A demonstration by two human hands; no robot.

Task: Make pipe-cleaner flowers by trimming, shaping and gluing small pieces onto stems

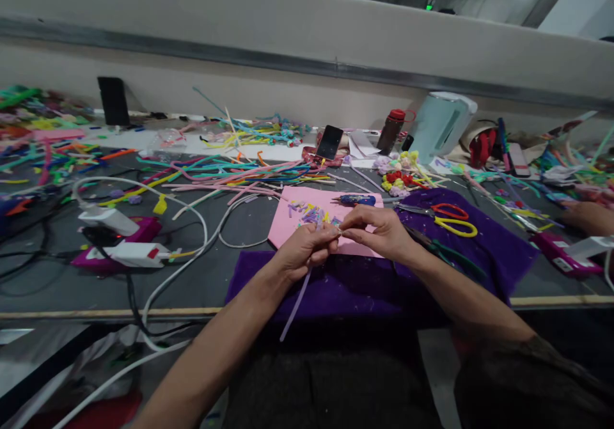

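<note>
Closest to me, my left hand [307, 250] is closed around a lilac fuzzy pipe cleaner [295, 302], whose long tail hangs down past the near edge of the grey desk [57, 288] toward my lap. My right hand [378, 232] meets it just beyond, fingertips pinched shut on the upper end of the same stem, so the two hands touch over the purple felt cloth [355, 288] spread in front of me. The piece between my fingers is too small to make out clearly. I judge the slack tail could snag on the desk edge or the cloth and tug the stem out of my pinch, and the bent end could slip if my grip loosens. Just past my hands lies a pink foam sheet [288, 218] scattered with small coloured offcuts [311, 213], which a careless sleeve could sweep away. A dark blue glue gun [357, 199] rests at its far edge, near enough to bump. To the right on the cloth lie scissors with red and yellow handles [451, 218]. Off left, a white power strip [127, 253] and its cables sit well apart. Farther back, loose pipe cleaners in many colours [230, 170] cover the desk, then a black phone [329, 142] and a dark bottle with a red cap [391, 132].
</note>
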